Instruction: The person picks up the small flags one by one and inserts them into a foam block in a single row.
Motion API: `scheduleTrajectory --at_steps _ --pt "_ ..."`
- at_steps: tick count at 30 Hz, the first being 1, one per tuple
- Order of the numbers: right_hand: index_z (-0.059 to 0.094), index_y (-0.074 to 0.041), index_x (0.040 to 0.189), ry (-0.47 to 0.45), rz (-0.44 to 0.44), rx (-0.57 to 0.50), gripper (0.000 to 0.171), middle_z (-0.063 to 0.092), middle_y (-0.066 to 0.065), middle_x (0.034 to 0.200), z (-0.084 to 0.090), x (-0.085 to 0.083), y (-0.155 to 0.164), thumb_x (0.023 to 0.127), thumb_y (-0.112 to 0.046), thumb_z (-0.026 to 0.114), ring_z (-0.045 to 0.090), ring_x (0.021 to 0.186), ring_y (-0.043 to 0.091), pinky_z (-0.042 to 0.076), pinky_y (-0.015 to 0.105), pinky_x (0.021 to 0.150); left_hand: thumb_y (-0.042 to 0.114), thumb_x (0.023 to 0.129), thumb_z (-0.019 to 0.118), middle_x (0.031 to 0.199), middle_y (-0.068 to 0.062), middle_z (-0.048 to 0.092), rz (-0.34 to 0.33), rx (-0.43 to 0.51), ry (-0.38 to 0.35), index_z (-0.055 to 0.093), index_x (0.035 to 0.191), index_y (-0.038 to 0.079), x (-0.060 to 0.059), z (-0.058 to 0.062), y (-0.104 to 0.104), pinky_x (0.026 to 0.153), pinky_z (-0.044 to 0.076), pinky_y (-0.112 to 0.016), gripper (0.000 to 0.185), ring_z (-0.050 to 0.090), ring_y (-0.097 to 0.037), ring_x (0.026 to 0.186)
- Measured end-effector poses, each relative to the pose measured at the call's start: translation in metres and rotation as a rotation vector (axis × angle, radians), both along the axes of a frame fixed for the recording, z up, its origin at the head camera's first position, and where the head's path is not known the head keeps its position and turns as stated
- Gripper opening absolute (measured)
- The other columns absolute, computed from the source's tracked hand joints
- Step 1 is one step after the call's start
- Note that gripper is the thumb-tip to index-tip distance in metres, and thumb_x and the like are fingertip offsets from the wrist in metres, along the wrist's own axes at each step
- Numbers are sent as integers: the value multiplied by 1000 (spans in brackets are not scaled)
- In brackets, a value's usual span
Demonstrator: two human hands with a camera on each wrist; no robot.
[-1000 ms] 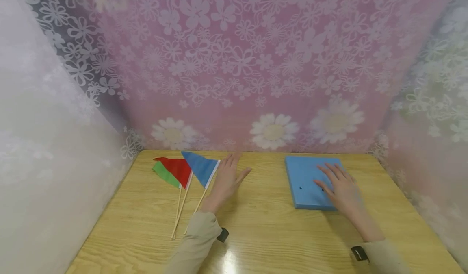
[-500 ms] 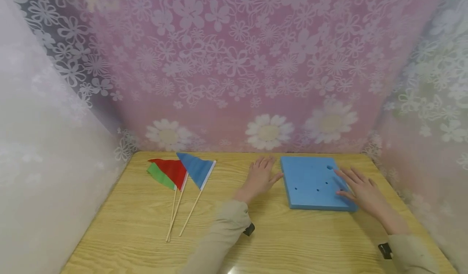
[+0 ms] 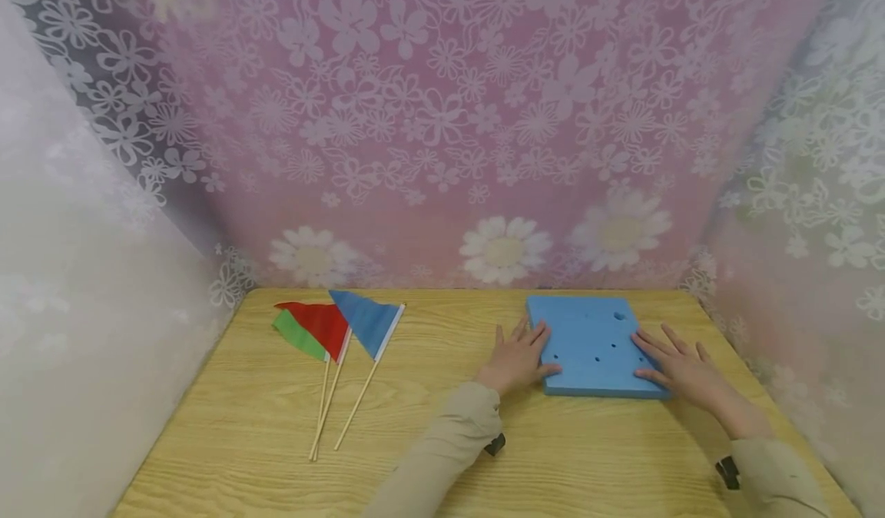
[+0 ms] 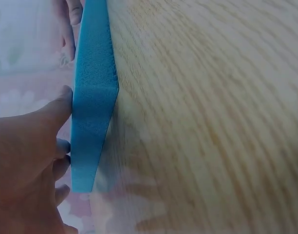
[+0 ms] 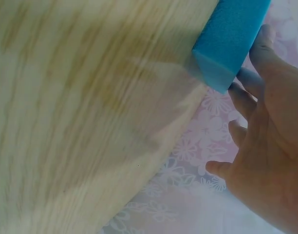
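One slab (image 3: pixel 584 330), blue, lying flat on the right half of the wood-grain surface (image 3: pixel 276 426), between the two hands. From its grained sides we judge it foam: light, stiff enough to keep its shape, a little soft under the fingertips, hardly slippery, liable to dent or crumble at edges and holes. We would take hold by the two opposite side walls, low and with even pressure.

Holes (image 3: pixel 598 359) in its top: we count five, one larger than the rest near the far right corner; fingers may cover others.

Hands, two. Left hand (image 3: pixel 517 360): fingers spread, nothing gripped, thumb and some fingertips resting at the slab's left edge. Right hand (image 3: pixel 691 380): likewise spread, thumb and forefinger at the right edge, outer fingers off the slab.

Flags, three, well apart from the slab at left: one blue flag (image 3: pixel 369 322), lapping one red flag (image 3: pixel 321 328), which laps one green flag (image 3: pixel 297 339). Sticks (image 3: pixel 356 406), three, thin and pale; two cross.

Sleeves (image 3: pixel 442 445), two, beige. Backdrop (image 3: pixel 429 118), pink, flowered, behind the surface.
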State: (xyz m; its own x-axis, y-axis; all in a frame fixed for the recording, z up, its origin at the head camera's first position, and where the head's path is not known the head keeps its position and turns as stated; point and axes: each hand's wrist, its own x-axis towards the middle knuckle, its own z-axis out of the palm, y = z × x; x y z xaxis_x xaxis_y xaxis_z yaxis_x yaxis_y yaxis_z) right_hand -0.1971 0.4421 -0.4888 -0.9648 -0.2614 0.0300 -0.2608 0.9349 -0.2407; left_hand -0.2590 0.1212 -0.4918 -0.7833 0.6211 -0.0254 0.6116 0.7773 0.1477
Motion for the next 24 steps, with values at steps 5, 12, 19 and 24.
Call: scheduleTrajectory --at_steps 5,12,19,24 --pt "27 -18 162 53 21 -28 75 23 12 167 -8 3 3 100 -46 59 3 154 42 4 82 108 67 100 37 169 8 13 -3 -5 -11 18 164 25 -2 -4 1 122 17 -61 79 8 -22 157" --pt "24 -20 163 65 17 -42 71 20 9 168 -15 4 2 103 -42 56 14 153 43 10 83 103 67 100 37 169 9 13 -1 -4 -12 17 164 25 -2 -7 -2 123 16 -61 78 7 -21 157" --pt "25 -20 163 71 29 -33 71 22 8 168 -13 5 -6 103 -43 56 19 152 42 13 83 103 65 101 37 170 9 12 -3 -4 -39 16 164 25 -2 -3 -11 123 12 -61 78 4 -21 157" --pt "26 -20 162 92 31 -27 71 22 6 168 -14 3 -13 103 -43 57 19 151 43 14 83 102 64 101 39 169 9 12 -10 24 -53 16 164 24 -1 -2 -21 123 11 -61 78 4 -23 157"
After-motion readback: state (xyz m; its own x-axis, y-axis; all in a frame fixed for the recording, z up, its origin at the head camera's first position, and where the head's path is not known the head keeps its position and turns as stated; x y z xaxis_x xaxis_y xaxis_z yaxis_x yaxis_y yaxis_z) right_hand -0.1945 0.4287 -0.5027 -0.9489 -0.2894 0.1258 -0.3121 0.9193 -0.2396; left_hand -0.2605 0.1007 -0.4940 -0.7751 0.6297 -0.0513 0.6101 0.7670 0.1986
